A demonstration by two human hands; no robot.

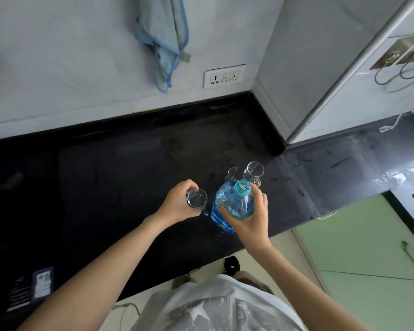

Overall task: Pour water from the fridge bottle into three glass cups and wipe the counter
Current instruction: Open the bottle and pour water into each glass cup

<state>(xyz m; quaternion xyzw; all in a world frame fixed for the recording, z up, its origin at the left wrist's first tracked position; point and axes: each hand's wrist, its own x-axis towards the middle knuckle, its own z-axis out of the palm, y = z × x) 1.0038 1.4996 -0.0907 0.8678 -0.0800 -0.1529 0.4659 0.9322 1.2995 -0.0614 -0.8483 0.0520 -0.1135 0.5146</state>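
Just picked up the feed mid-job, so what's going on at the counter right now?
A person stands at a black counter. The left hand holds a glass cup that looks to have some water in it. The right hand grips a blue water bottle, upright with its cap on. Two more glass cups stand just behind the bottle. Water drops show on the counter, and a blue cloth hangs on the wall, so the wiping seems not yet done.
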